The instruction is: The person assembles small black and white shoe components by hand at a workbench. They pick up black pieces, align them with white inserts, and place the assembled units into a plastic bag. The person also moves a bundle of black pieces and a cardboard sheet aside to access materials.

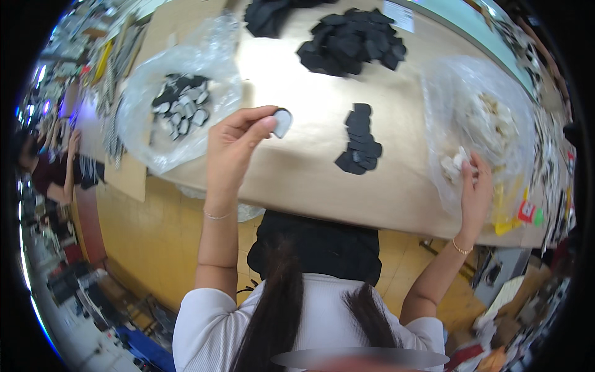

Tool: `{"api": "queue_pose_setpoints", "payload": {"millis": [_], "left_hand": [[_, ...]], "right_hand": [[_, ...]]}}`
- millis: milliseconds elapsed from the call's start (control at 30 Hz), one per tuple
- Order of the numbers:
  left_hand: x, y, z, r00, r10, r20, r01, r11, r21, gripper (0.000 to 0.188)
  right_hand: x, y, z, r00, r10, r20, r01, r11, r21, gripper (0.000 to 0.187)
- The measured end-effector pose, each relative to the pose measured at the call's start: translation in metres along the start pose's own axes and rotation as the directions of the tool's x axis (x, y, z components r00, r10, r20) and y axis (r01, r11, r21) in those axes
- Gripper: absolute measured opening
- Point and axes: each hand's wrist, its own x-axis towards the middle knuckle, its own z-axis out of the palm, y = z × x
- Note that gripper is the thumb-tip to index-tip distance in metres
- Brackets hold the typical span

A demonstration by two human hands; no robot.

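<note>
My left hand (232, 139) is raised over the table, closed, pinching a small flat piece (282, 123) between thumb and fingertips. The piece has a pale face, a dark edge and one rounded end. At the right, my right hand (476, 186) reaches into a clear plastic bag (437, 93) with its fingers closed on a crumpled white scrap (457, 162). Between my hands lies a short overlapping row of black pieces (359, 139). Left of my left hand, another clear plastic bag (139, 124) holds several black and pale rounded pieces (183, 108).
A large heap of black pieces (353, 40) lies at the far side, with another black pile (266, 17) beside it. More white scraps (493, 121) fill the right bag. A small red and green container (528, 212) stands near the right table edge. Another person (52, 170) is at far left.
</note>
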Motion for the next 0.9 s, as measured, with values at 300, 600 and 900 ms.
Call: {"api": "queue_pose_setpoints", "payload": {"millis": [300,600,900], "left_hand": [[-0.006,0.000,-0.018,0.995,0.028,-0.091,-0.027,1.000,0.017,0.023],[0.002,0.016,-0.072,0.894,0.186,-0.409,-0.115,0.974,0.193,0.023],[-0.047,-0.012,0.070,0.875,-0.308,0.373,0.382,0.913,-0.141,0.017]], "right_hand": [[-0.009,-0.002,-0.011,0.997,0.012,0.072,-0.007,0.998,-0.061,0.027],[-0.011,-0.020,-0.003,0.974,-0.143,-0.175,0.109,0.975,-0.194,0.020],[-0.072,-0.127,0.035,0.846,-0.532,0.039,0.437,0.734,0.519,0.025]]}}
